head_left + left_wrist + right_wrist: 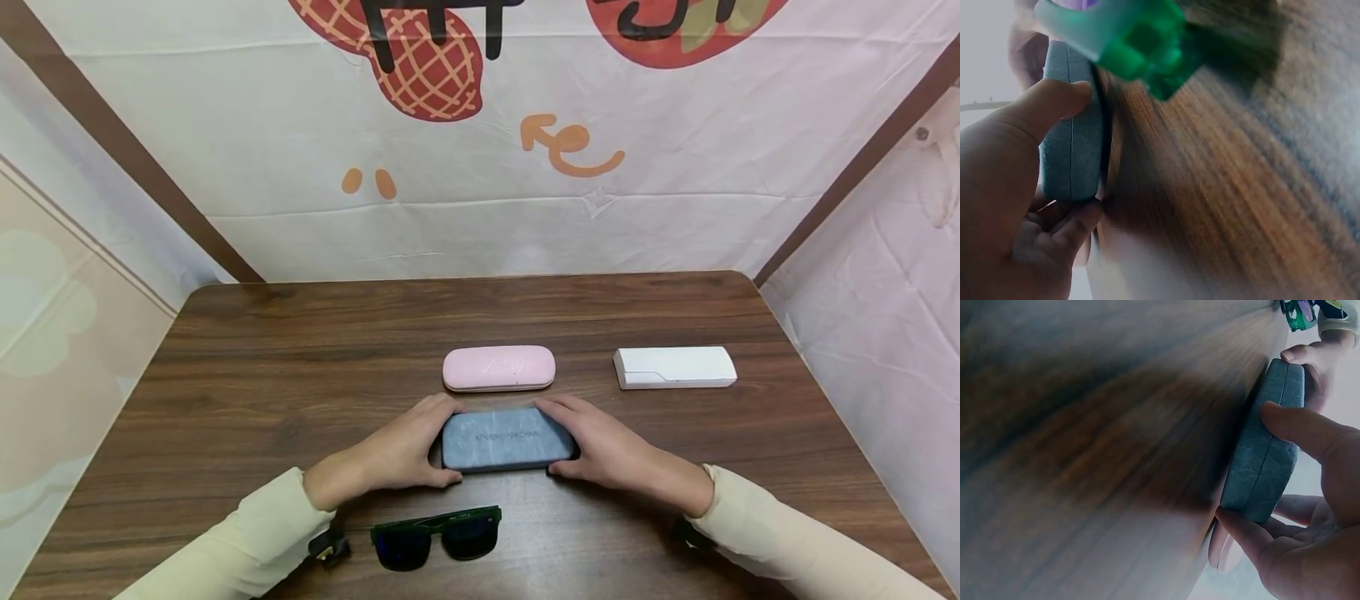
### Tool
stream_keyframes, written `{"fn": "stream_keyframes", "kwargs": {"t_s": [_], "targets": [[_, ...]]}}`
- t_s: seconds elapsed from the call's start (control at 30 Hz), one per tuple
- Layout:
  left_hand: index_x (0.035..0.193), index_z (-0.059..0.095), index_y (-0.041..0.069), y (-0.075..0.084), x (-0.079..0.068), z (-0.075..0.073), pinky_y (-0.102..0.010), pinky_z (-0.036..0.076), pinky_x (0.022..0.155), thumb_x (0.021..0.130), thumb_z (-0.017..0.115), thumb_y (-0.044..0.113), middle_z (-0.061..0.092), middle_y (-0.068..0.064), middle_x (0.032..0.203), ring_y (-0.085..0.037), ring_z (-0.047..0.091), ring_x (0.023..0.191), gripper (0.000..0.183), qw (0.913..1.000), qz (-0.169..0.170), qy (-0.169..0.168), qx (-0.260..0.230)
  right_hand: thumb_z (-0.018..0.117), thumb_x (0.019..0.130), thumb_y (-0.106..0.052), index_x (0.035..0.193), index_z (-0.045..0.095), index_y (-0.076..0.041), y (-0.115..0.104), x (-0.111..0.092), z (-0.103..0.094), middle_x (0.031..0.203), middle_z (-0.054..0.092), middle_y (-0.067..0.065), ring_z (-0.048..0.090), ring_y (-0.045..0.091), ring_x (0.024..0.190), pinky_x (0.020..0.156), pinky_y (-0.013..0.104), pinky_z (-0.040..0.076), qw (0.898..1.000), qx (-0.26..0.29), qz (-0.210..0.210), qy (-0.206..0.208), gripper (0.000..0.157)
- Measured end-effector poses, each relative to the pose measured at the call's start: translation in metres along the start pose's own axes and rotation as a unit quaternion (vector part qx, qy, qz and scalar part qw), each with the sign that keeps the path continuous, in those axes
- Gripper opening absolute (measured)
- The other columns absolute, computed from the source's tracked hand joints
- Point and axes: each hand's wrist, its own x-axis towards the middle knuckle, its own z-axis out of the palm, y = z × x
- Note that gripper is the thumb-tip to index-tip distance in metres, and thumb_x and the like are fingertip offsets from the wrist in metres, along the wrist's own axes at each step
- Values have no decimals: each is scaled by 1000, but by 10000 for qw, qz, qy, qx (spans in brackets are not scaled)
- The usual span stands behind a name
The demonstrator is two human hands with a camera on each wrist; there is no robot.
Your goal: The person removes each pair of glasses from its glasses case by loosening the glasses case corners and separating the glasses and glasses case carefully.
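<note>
A blue-grey glasses case [506, 450] with lettering on its lid lies closed in front of me, long side crosswise. My left hand [405, 442] grips its left end, thumb on the near side and fingers at the far side. At the other end my right hand [603, 442] holds it the same way. Both wrist views show the seam of the case [1071, 156] running between thumb and fingers, its underside close over the wood. Nearer to me lie dark sunglasses [471, 537] with green frames; their green frame [1147, 44] looms blurred in the left wrist view.
Just beyond the blue-grey case lies a pink glasses case [498, 367]. Farther right is a white oblong case [675, 367]. All rest on a brown wooden table [300, 350], which meets a printed white cloth [480, 237] at its back edge.
</note>
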Motion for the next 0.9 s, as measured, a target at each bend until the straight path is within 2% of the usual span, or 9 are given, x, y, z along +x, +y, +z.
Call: {"fn": "stream_keyframes", "kwargs": {"t_s": [0.7,0.9], "targets": [[136,52,3,-1,-7,-15,-44,47,101,77,89,29,55,-6,130,-20,51,119,74,9999,-61,96,-126,89,78,-23,151,45,1,-9,9,-12,140,54,14,55,27,125,106,46,45,10000,-22,-13,-30,88],[133,52,5,-2,-9,-22,-45,46,102,76,90,28,56,-4,129,-20,51,120,72,9997,28,172,-145,89,78,-22,150,44,3,-12,12,-16,143,53,18,54,32,129,108,47,43,9999,-71,-82,-14,88]]}}
